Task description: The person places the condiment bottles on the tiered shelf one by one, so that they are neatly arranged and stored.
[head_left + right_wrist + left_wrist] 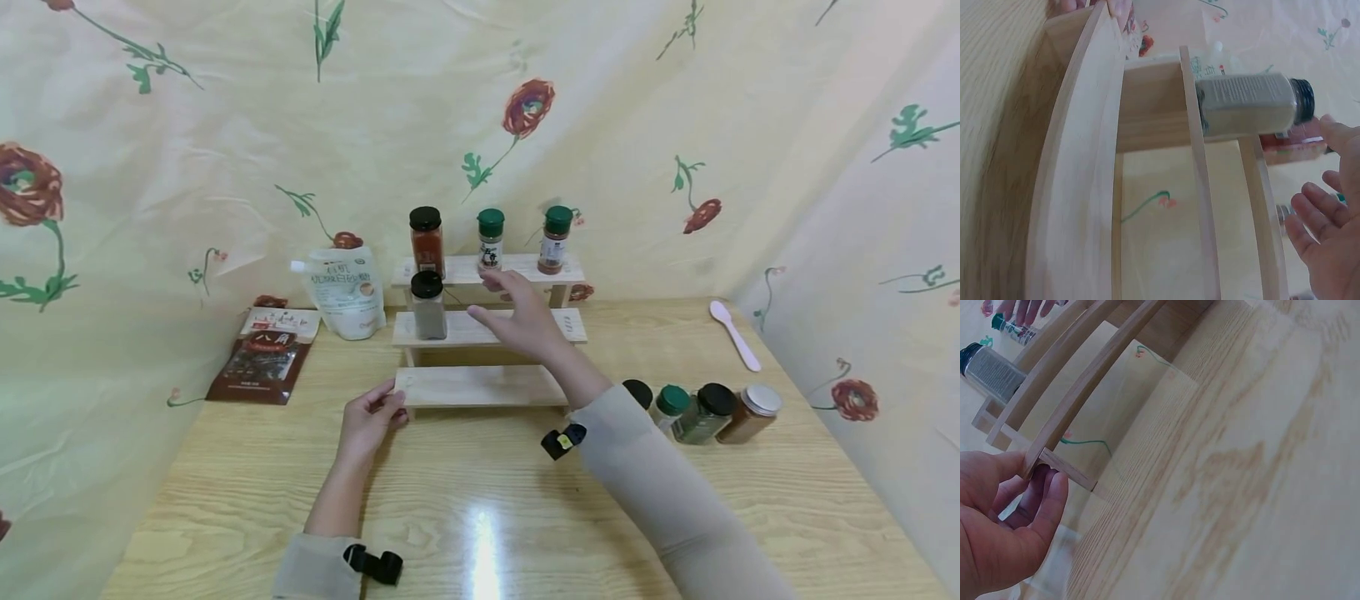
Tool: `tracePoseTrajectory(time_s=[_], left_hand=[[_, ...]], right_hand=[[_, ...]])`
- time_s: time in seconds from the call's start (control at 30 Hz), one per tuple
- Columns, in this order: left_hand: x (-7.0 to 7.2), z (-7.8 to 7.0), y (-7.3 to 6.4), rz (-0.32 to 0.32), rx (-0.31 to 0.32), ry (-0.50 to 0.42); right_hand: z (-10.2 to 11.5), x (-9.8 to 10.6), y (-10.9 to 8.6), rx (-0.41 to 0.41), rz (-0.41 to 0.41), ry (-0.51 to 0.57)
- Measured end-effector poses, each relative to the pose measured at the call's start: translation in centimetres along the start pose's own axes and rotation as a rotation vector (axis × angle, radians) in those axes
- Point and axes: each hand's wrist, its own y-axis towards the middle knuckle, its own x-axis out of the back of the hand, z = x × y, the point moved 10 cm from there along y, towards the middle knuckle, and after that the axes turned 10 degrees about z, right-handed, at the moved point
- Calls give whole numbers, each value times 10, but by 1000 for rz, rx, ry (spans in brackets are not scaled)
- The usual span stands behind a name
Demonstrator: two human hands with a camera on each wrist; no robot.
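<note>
A three-tier wooden rack [480, 386] stands on the table. My left hand [365, 427] grips the left end of its lowest board, thumb on top and fingers curled underneath in the left wrist view. My right hand [529, 323] hovers over the middle tier, fingers spread, holding nothing. To its left on that tier stands a black-capped jar of greyish powder [430, 315], apart from the fingers. The top tier carries a black-capped jar of red spice [427, 242], a green-capped shaker [491, 237] behind my right fingertips, and another green-capped shaker [553, 242] at the right.
Several spice jars stand right of the rack, including a green-capped one [670, 406] and a silver-lidded one [752, 412]; my right sleeve partly hides this group. A pale spoon [735, 336] lies beyond them. Left are a white spouted pouch [347, 292] and a brown spice packet [266, 354].
</note>
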Motion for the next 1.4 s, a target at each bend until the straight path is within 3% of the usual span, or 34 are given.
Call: tracePoseTrajectory(time_s=[0.63,1.0,1.4], left_hand=[[-1,2,0,13,15,-1],[-1,1,-1,8,17,14],[-1,-1,-2,4,23,23]], right_hand=[[-28,52,-73,-37,-17,-124],[-43,71,-99,2,-62,-168],[-50,89,-125,-7,-63,-228]])
